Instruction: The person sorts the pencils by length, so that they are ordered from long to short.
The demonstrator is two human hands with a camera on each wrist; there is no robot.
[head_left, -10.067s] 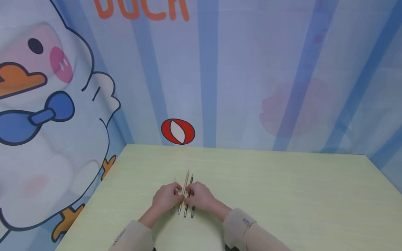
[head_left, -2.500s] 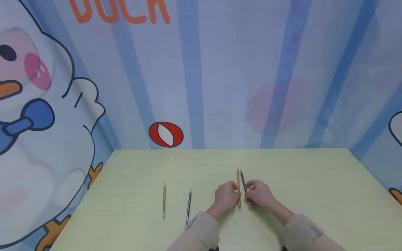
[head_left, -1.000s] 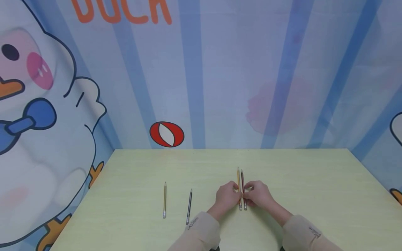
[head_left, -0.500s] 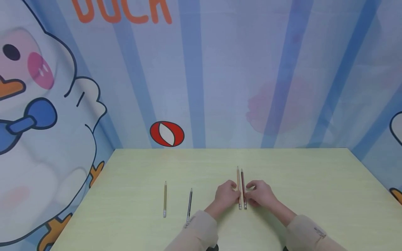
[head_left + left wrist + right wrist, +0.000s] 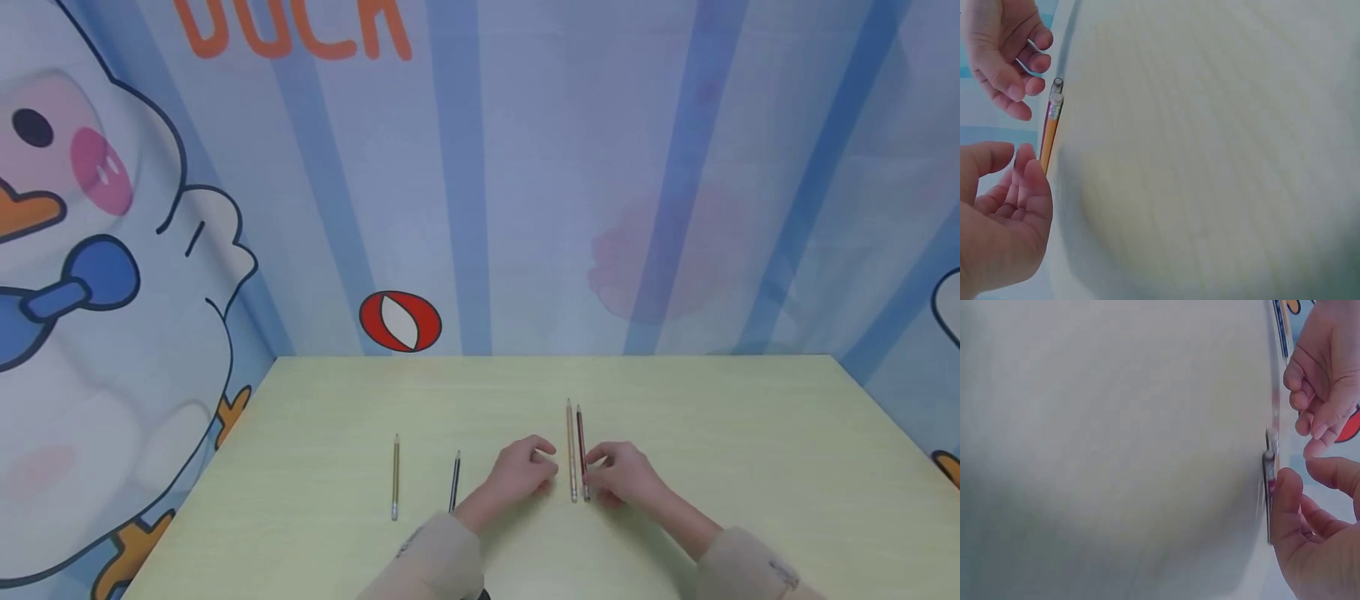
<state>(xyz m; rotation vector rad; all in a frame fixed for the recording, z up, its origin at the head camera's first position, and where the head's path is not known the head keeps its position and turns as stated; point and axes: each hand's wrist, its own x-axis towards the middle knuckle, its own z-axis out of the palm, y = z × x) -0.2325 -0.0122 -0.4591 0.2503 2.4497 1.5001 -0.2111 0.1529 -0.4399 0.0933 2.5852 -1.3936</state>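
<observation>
Two pencils lie side by side on the table, points away from me: a yellow-orange pencil [image 5: 571,450] and, just right of it, a dark red pencil [image 5: 581,450]. My left hand [image 5: 521,468] hovers left of the yellow-orange one, fingers loosely bent and holding nothing. Beside the dark red pencil is my right hand [image 5: 628,475]; its fingertips are near or touching it, without a grip that shows. In the left wrist view the yellow-orange pencil's eraser end [image 5: 1055,103] sits between both hands. The right wrist view shows the pencil ends [image 5: 1269,456] close to my right thumb.
Further left on the pale yellow table [image 5: 712,433] lie a gold pencil [image 5: 395,479] and a black pencil [image 5: 454,481], whose lower end my left sleeve [image 5: 442,554] covers. A printed duck backdrop [image 5: 540,167] rises behind the table's far edge.
Earlier the pencils lay close together at left; two then came to the right. The dark red one was straightened beside the yellow-orange one. Now my left hand has drawn back left, off its pencil.
</observation>
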